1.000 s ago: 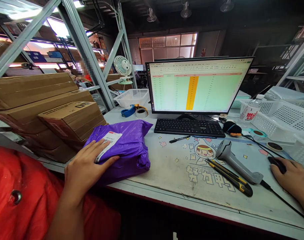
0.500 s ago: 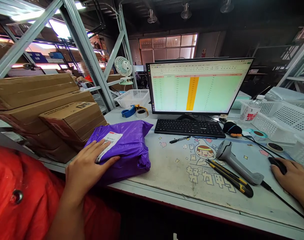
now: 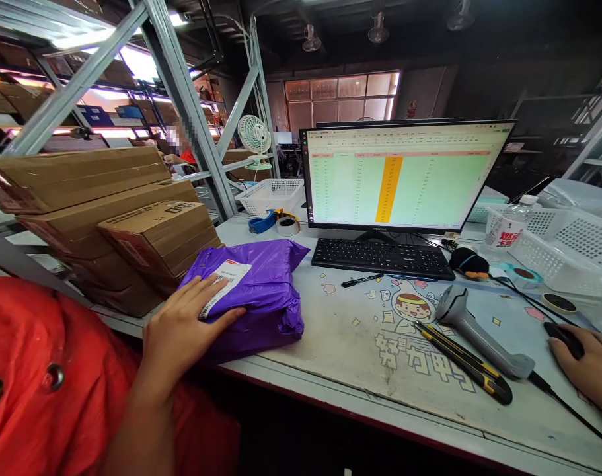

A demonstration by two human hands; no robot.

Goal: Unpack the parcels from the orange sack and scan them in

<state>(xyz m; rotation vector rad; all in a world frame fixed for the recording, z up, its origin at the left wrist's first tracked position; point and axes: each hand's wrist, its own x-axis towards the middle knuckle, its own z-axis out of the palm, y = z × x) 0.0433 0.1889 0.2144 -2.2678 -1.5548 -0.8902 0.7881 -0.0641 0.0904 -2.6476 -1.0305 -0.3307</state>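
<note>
My left hand [image 3: 186,334] lies flat across a purple plastic mailer bag [image 3: 265,311], with the fingertips beside its white barcode label [image 3: 225,288]. My right hand [image 3: 588,367] sits at the right edge of the desk, cupped over a black computer mouse [image 3: 564,340]. A grey handheld barcode scanner [image 3: 479,337] lies on its side left of the mouse. Beside the scanner is a yellow-and-black utility knife [image 3: 462,361]. A red sleeve covers my left arm's side of the view.
Stacked cardboard boxes [image 3: 156,238] stand left of the mailer. Behind it are a blue tape dispenser [image 3: 261,223] and a white basket [image 3: 271,196]. A monitor [image 3: 404,175], keyboard [image 3: 382,259] and marker [image 3: 361,281] occupy the desk's middle. White baskets [image 3: 563,244] stand at right.
The whole scene has shifted slightly right and down in view as my head moved. Both hands stay on the same objects, and nothing on the desk has visibly moved.
</note>
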